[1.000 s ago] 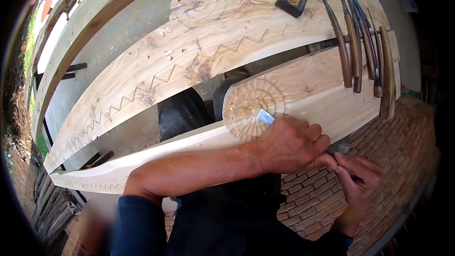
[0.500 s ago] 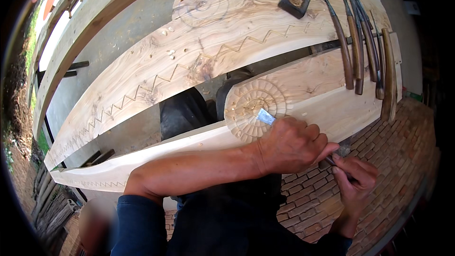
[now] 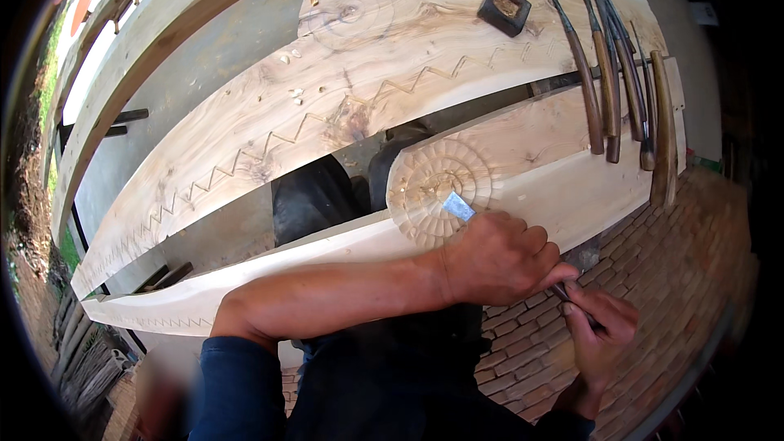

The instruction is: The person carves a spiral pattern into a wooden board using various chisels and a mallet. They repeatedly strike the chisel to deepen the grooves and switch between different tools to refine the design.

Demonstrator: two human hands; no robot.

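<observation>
My left hand (image 3: 505, 255) is wrapped round the shank of a wood chisel (image 3: 458, 206), its bright flat blade pointing up and left. The rear handle lies in my closed right hand (image 3: 603, 320), lower and further right. The blade's edge is at a carved round rosette (image 3: 416, 216) of ringed petals on the near pale wooden board (image 3: 572, 184); whether it touches the wood I cannot tell. Small chips lie in the rosette's centre. My left forearm crosses over the board's near edge.
Several wooden-handled chisels (image 3: 590, 98) lie across the boards at the right. Beyond a gap, a second board (image 3: 269, 114) bears a zigzag groove, loose shavings and a small dark square box (image 3: 504, 8). Brick paving (image 3: 539, 359) is below; curved timber (image 3: 147, 49) stands at the left.
My right hand has moved slightly left and down with the chisel's handle. The blade has shifted very slightly downward on the rosette; my left hand keeps its grip.
</observation>
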